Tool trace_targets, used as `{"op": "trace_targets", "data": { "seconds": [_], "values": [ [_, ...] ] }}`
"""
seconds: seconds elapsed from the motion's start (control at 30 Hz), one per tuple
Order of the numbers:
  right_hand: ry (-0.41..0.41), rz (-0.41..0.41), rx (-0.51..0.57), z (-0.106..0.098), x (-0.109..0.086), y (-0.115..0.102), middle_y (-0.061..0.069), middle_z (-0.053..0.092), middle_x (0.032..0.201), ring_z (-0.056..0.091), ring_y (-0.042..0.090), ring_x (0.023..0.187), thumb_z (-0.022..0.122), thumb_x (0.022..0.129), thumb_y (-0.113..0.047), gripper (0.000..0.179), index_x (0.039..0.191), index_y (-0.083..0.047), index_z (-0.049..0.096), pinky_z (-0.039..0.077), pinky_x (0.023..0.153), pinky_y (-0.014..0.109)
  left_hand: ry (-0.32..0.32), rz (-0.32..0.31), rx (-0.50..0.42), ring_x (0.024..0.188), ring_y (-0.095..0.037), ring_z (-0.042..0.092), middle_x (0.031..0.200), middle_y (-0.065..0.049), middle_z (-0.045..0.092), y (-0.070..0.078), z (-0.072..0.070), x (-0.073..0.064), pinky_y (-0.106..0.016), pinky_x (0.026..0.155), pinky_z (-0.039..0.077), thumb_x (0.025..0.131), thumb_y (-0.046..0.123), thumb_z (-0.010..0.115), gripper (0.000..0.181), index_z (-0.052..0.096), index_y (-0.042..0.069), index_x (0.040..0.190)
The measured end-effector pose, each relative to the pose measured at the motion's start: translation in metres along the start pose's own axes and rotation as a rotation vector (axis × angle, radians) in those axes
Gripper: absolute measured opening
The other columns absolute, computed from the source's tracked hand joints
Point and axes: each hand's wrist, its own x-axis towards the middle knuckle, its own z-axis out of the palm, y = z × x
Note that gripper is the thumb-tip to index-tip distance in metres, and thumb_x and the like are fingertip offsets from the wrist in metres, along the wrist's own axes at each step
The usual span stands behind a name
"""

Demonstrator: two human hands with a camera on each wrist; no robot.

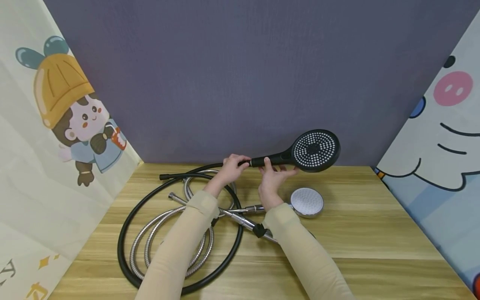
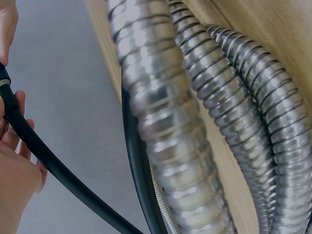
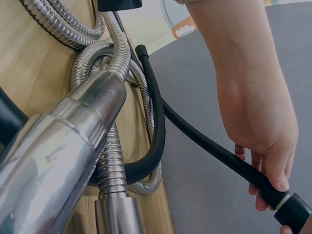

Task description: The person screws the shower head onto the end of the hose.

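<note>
A black hand shower [image 1: 315, 151] with a round, pale-dotted spray face is held up near the grey backboard. My right hand [image 1: 273, 183] grips its handle from below, thumb in front. At the handle's lower end, my left hand [image 1: 228, 171] pinches the end of a black hose [image 3: 209, 145] against the handle. The left wrist view has my left hand [image 2: 17, 165] round that hose, a pale ring showing at the joint. Whether the joint is threaded tight cannot be told. The hose's other end [image 1: 165, 177] lies loose on the left.
Coiled metal hoses [image 1: 150, 233] lie on the wooden table [image 1: 375, 233] within the black hose's loop. A chrome hand shower [image 1: 306, 201] rests below my right hand, beside another chrome fitting [image 1: 240, 219] partly behind my right sleeve. A grey board [image 1: 240, 83] stands behind, with cartoon-printed sheets at both sides.
</note>
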Motion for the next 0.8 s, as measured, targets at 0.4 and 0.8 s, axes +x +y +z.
{"op": "trace_targets", "data": {
  "seconds": [0.4,0.8],
  "values": [
    [0.010,-0.004,0.020,0.0019,-0.0006,-0.0011,0.017,0.032,0.126,0.054,0.036,0.105,0.068,0.082,0.003,0.100,0.143,-0.038,0.001,0.054,0.081,0.046,0.072,0.053,0.018,0.112,-0.022,0.047,0.113,-0.003,0.065,0.0012,-0.0033,-0.0008,-0.047,0.101,0.024,0.089,0.025,0.065,0.028,0.066,0.015,0.116],
    [0.018,0.001,0.020,0.0045,-0.0009,-0.0017,0.018,0.034,0.124,0.056,0.034,0.102,0.069,0.081,0.004,0.101,0.143,-0.037,0.001,0.054,0.079,0.045,0.151,0.074,-0.002,0.105,-0.019,0.048,0.108,-0.001,0.068,0.0021,-0.0030,-0.0006,-0.043,0.100,0.024,0.083,0.021,0.073,0.026,0.069,0.015,0.107]
  ]
}}
